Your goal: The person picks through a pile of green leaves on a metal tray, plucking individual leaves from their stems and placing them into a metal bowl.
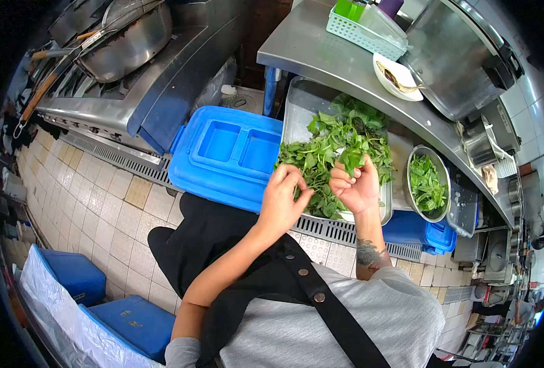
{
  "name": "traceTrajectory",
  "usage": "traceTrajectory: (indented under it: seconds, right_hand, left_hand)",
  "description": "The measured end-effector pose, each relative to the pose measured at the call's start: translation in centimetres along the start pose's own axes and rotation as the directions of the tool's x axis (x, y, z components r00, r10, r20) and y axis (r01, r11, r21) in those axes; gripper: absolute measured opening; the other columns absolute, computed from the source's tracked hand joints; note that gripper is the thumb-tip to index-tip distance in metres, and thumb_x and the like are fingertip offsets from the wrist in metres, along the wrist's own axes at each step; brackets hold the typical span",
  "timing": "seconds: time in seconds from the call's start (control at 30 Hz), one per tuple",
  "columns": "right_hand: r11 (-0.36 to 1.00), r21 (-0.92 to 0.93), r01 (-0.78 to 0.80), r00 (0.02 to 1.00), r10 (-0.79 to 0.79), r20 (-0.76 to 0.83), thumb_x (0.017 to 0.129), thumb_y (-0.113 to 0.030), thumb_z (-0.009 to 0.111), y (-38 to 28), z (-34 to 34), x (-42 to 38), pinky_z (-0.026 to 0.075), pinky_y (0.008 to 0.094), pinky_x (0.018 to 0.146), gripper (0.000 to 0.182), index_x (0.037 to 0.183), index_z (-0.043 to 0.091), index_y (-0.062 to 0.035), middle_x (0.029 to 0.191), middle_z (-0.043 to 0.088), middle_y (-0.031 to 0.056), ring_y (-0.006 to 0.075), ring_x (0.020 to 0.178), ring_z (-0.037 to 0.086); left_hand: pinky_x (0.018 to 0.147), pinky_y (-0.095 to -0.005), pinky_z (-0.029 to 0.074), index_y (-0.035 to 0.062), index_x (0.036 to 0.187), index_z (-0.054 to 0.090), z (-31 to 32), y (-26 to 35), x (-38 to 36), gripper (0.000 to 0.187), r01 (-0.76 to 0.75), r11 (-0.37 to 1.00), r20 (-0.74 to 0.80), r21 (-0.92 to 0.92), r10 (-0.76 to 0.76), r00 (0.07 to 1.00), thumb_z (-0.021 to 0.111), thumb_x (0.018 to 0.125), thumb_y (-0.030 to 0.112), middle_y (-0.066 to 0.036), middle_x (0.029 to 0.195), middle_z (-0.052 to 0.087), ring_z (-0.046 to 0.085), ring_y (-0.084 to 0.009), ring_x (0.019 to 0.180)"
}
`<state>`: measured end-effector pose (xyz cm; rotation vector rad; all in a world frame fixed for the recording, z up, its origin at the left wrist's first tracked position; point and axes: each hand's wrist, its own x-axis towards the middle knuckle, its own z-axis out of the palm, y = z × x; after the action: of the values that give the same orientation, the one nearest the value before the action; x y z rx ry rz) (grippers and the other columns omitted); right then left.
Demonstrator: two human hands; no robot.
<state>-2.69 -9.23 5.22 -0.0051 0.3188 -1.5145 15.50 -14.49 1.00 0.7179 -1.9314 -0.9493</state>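
Leafy greens (318, 153) lie heaped in a metal tray (305, 92) in front of me. My right hand (359, 189) is closed around a few green leaves (353, 159), raised over the right part of the heap. Close by on the left, my left hand (282, 201) hovers at the tray's near left edge, its thumb and fingers curled toward each other. Whatever may be between those fingertips is too small to make out. To the right of the tray stands a round metal bowl (411, 199) with more picked leaves (427, 183) inside.
A blue lidded bin (223, 178) adjoins the tray on the left. Behind is a steel counter (302, 37) with a green basket (364, 38), a white dish (385, 76) and a large pot (462, 55). A stove (143, 92) stands far left; blue bins (131, 322) sit lower left.
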Motion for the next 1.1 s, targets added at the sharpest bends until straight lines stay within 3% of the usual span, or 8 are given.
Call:
traceTrajectory:
  seconds: [0.3,0.53,0.6,0.67,0.77,0.9,1.03,1.1]
  right_hand:
    - [0.957,0.048,-0.286,0.956,0.289,-0.047,0.098,-0.038,0.042,5.4,-0.7,0.3,0.029,0.0219,0.048,0.038,0.068,0.040,-0.0159,0.057,0.034,-0.0059,0.0063,0.051,0.034]
    - [0.898,-0.087,-0.430,0.889,0.439,0.131,0.095,-0.035,0.052,8.1,-2.1,0.8,0.036,0.0224,0.051,0.028,0.076,0.048,-0.0146,0.058,0.040,-0.0053,0.0069,0.052,0.042]
    - [0.865,-0.446,-0.229,0.973,0.212,-0.089,0.094,-0.035,0.055,8.3,0.2,0.3,0.039,0.0237,0.053,0.027,0.078,0.053,-0.0131,0.064,0.047,-0.0021,0.0092,0.056,0.047]
    - [0.649,-0.757,-0.079,0.997,0.053,-0.058,0.089,-0.032,0.064,7.1,-1.0,0.8,0.048,0.0296,0.065,0.027,0.092,0.063,-0.0046,0.083,0.061,0.0079,0.0185,0.071,0.060]
    - [-0.569,-0.733,0.373,0.831,-0.146,0.536,0.081,-0.025,0.073,5.6,1.0,0.9,0.050,0.0344,0.079,0.039,0.110,0.062,-0.0008,0.097,0.063,0.0117,0.0243,0.088,0.063]
    - [-0.349,-0.863,0.365,0.872,-0.197,0.449,0.072,-0.013,0.079,4.1,2.1,0.5,0.047,0.0343,0.089,0.055,0.121,0.058,-0.0015,0.117,0.058,0.0093,0.0224,0.114,0.055]
    - [0.087,-0.878,0.470,0.872,-0.198,0.447,0.073,-0.012,0.079,5.2,3.0,0.3,0.048,0.0280,0.082,0.045,0.112,0.062,0.0008,0.109,0.057,0.0056,0.0136,0.099,0.055]
    - [0.037,-0.914,0.404,0.890,-0.249,0.383,0.076,-0.011,0.077,4.9,2.4,0.4,0.043,0.0223,0.069,0.031,0.102,0.065,-0.0013,0.096,0.059,0.0006,0.0071,0.084,0.053]
  left_hand:
    - [0.093,-0.0383,0.045,0.0007,0.116,0.058,-1.6,2.1,0.9,0.030,-0.055,0.987,-0.126,-0.149,0.037,0.991,0.059,0.087,0.005,-0.018,0.112,0.057,0.056,-0.0337,0.111]
    - [0.070,-0.0273,0.045,-0.0061,0.086,0.057,-2.2,2.8,0.1,0.011,0.218,0.842,0.037,-0.494,-0.229,0.973,0.058,0.090,0.004,-0.010,0.085,0.059,0.056,-0.0158,0.076]
    - [0.070,-0.0266,0.045,-0.0064,0.084,0.057,-2.3,2.5,-0.1,0.012,0.210,0.826,-0.015,-0.523,-0.255,0.967,0.058,0.090,0.004,-0.009,0.082,0.058,0.055,-0.0136,0.076]
    - [0.069,-0.0260,0.045,-0.0065,0.084,0.059,-2.3,2.1,-0.2,0.012,0.185,0.788,-0.053,-0.587,-0.265,0.963,0.058,0.090,0.004,-0.008,0.081,0.058,0.055,-0.0119,0.076]
    - [0.069,-0.0252,0.044,-0.0061,0.085,0.060,-2.9,1.8,-0.1,0.012,0.092,0.827,-0.095,-0.555,-0.173,0.980,0.058,0.090,0.004,-0.007,0.081,0.057,0.054,-0.0106,0.075]
    - [0.065,-0.0228,0.042,-0.0059,0.084,0.060,-3.1,1.7,-0.5,0.016,0.160,0.767,-0.031,-0.622,-0.228,0.973,0.058,0.093,0.007,-0.004,0.079,0.055,0.051,-0.0073,0.073]
    - [0.062,-0.0223,0.040,-0.0051,0.081,0.060,-2.9,2.5,-0.4,0.018,0.199,0.764,0.008,-0.613,-0.246,0.969,0.057,0.094,0.007,-0.003,0.077,0.053,0.049,-0.0068,0.070]
    - [0.062,-0.0219,0.040,-0.0049,0.080,0.060,-2.9,2.0,-0.6,0.020,0.204,0.797,0.036,-0.568,-0.224,0.974,0.057,0.095,0.008,-0.003,0.076,0.053,0.048,-0.0070,0.069]
